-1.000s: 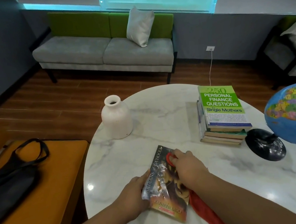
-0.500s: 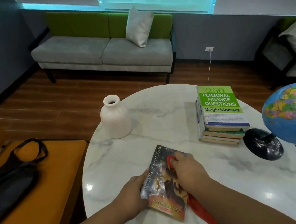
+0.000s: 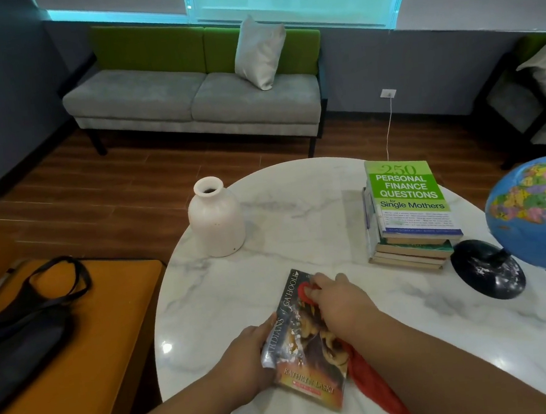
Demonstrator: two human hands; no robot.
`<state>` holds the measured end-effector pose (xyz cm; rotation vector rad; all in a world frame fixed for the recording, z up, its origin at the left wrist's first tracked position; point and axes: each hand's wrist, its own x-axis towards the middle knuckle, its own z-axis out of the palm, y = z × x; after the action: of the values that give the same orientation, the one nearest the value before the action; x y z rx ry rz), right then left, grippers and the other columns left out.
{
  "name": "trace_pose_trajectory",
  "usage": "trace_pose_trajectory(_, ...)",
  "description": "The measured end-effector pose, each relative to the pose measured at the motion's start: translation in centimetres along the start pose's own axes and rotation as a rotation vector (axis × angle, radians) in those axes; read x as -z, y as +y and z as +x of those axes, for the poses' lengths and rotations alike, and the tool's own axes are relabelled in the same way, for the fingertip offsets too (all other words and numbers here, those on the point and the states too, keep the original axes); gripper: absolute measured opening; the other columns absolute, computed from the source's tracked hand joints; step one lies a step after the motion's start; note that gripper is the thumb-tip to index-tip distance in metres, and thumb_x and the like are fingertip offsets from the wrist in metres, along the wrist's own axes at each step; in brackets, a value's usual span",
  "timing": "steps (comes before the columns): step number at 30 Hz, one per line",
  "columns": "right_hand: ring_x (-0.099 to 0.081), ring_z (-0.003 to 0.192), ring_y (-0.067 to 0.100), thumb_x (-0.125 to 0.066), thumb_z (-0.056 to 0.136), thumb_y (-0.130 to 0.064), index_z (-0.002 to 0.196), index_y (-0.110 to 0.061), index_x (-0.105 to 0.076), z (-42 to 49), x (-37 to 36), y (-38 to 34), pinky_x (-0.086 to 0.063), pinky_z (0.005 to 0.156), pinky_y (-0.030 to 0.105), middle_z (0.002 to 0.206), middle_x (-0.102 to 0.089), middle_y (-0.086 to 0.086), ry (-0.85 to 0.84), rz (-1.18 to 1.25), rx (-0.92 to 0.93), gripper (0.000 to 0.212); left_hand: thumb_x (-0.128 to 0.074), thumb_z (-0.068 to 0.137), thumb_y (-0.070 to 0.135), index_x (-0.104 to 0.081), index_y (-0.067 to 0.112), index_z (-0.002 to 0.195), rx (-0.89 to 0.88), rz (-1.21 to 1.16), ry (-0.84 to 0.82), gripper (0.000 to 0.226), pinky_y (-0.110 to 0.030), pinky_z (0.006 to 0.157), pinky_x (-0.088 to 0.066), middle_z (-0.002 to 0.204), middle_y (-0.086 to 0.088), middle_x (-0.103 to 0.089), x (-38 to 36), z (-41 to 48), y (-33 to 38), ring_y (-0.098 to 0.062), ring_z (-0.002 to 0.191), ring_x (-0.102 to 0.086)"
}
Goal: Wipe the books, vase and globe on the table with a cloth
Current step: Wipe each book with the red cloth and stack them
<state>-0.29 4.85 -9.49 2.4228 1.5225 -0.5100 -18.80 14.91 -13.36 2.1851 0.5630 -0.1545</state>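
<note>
Head view: a dark, illustrated paperback book [image 3: 305,370] lies flat on the near part of the round white marble counter [image 3: 298,211], with its top end turned away from the person. The left grip [image 3: 249,356], a bare hand, holds the left long edge of the paperback book, with the fingers curled round the edge and the thumb on the cover. The right grip [image 3: 336,304], also a bare hand, lies on the upper part of the cover. Its bent fingers hold a bunched red cloth [image 3: 371,381] against the book. A little red shows at the fingertips, and the rest of the cloth trails out from under the wrist along the right side of the book, onto the counter.

Further away, a matte white ceramic vase [image 3: 216,219] stands upright near the left edge of the counter. On the right far side is a stack of books [image 3: 410,227] with a green and white one on top. Just beside the stack sits the black round base [image 3: 487,268] of a blue globe [image 3: 539,214], which is partly cut off by the edge of the picture.

To the left of the counter, a black bag [image 3: 20,331] lies on an orange padded seat [image 3: 89,358]. Behind, on the brown wooden floor [image 3: 97,197], a grey and green sofa [image 3: 194,97] carries a pale cushion [image 3: 258,53].
</note>
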Motion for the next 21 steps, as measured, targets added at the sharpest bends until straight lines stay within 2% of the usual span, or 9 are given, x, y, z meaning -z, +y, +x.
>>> trace_pose_trajectory(2, -0.037, 0.115, 0.028, -0.056, 0.089, -0.007, 0.148, -0.024, -0.031, 0.0, 0.0, -0.7, -0.046, 0.090, 0.037, 0.144, -0.027, -0.002, -0.004, 0.000, 0.069, 0.066, -0.076, 0.075, 0.037, -0.014, 0.064, 0.129, 0.003, 0.004, -0.001, 0.087, -0.007, 0.075, -0.038, 0.111, 0.010, -0.052, 0.0, 0.0, 0.1, -0.004, 0.097, -0.050)
trace_pose_trajectory(4, -0.037, 0.115, 0.027, -0.054, 0.091, -0.010, 0.148, -0.030, -0.031, -0.2, -0.6, -0.7, -0.044, 0.093, 0.037, 0.145, -0.027, -0.004, -0.028, 0.033, 0.145, 0.064, -0.075, 0.076, 0.035, -0.016, 0.061, 0.133, 0.017, 0.004, -0.006, 0.087, -0.006, 0.074, -0.039, 0.112, 0.009, -0.053, -0.1, 0.0, 0.0, -0.005, 0.097, -0.051)
trace_pose_trajectory(6, -0.037, 0.116, 0.028, -0.053, 0.090, -0.010, 0.144, -0.034, -0.037, -0.3, -0.3, 0.0, -0.044, 0.091, 0.037, 0.142, -0.033, -0.003, -0.016, 0.066, 0.097, 0.061, -0.074, 0.077, 0.033, -0.014, 0.060, 0.135, 0.021, 0.008, -0.010, 0.087, -0.005, 0.073, -0.037, 0.110, 0.009, -0.050, 0.0, 0.0, 0.0, -0.006, 0.097, -0.048)
trace_pose_trajectory(8, -0.036, 0.116, 0.028, -0.057, 0.085, -0.005, 0.145, -0.030, -0.036, -0.1, 0.1, 0.1, -0.046, 0.091, 0.038, 0.141, -0.031, -0.002, -0.003, 0.006, 0.024, 0.068, -0.074, 0.077, 0.035, -0.014, 0.060, 0.135, 0.012, 0.016, -0.002, 0.087, -0.004, 0.073, -0.036, 0.109, 0.008, -0.051, 0.1, 0.1, -0.1, -0.006, 0.096, -0.049)
trace_pose_trajectory(11, -0.033, 0.120, 0.026, -0.062, 0.083, -0.005, 0.147, -0.034, -0.029, 0.2, -0.6, -0.7, -0.045, 0.096, 0.039, 0.148, -0.023, -0.008, -0.032, 0.030, 0.116, 0.078, -0.076, 0.074, 0.039, -0.013, 0.066, 0.129, 0.025, 0.007, 0.006, 0.088, -0.007, 0.074, -0.042, 0.113, 0.007, -0.057, -0.3, 0.4, -0.6, -0.004, 0.096, -0.054)
trace_pose_trajectory(13, -0.032, 0.120, 0.024, -0.062, 0.084, -0.011, 0.146, -0.040, -0.029, 0.2, -0.7, -0.5, -0.043, 0.097, 0.037, 0.147, -0.026, -0.010, -0.046, 0.078, 0.107, 0.076, -0.076, 0.071, 0.039, -0.016, 0.067, 0.133, 0.035, 0.006, 0.002, 0.090, -0.010, 0.076, -0.044, 0.112, 0.009, -0.058, -0.4, 0.5, -1.0, -0.004, 0.097, -0.055)
trace_pose_trajectory(16, -0.033, 0.119, 0.027, -0.059, 0.085, -0.005, 0.147, -0.031, -0.032, 0.4, 0.4, -0.4, -0.046, 0.093, 0.039, 0.142, -0.030, -0.004, -0.016, 0.014, 0.001, 0.072, -0.076, 0.071, 0.037, -0.020, 0.061, 0.136, 0.036, 0.003, -0.001, 0.089, -0.012, 0.079, -0.045, 0.112, 0.008, -0.058, -0.3, 0.4, -0.8, -0.003, 0.097, -0.055)
trace_pose_trajectory(18, -0.031, 0.124, 0.029, -0.059, 0.086, -0.006, 0.148, -0.030, -0.029, 0.3, 0.8, -1.2, -0.044, 0.098, 0.042, 0.148, -0.024, -0.004, -0.052, 0.004, 0.062, 0.073, -0.077, 0.072, 0.038, -0.020, 0.062, 0.132, 0.016, 0.002, 0.005, 0.086, -0.006, 0.074, -0.043, 0.108, 0.013, -0.058, -0.1, 0.4, -0.5, 0.000, 0.090, -0.055)
trace_pose_trajectory(21, -0.030, 0.125, 0.026, -0.061, 0.088, -0.013, 0.146, -0.042, -0.026, 0.1, 0.1, -1.1, -0.041, 0.102, 0.041, 0.150, -0.022, -0.011, -0.095, 0.036, 0.127, 0.074, -0.077, 0.073, 0.039, -0.022, 0.058, 0.135, 0.014, 0.008, 0.005, 0.085, -0.004, 0.071, -0.042, 0.109, 0.013, -0.058, -0.1, 0.3, -0.4, 0.002, 0.088, -0.054)
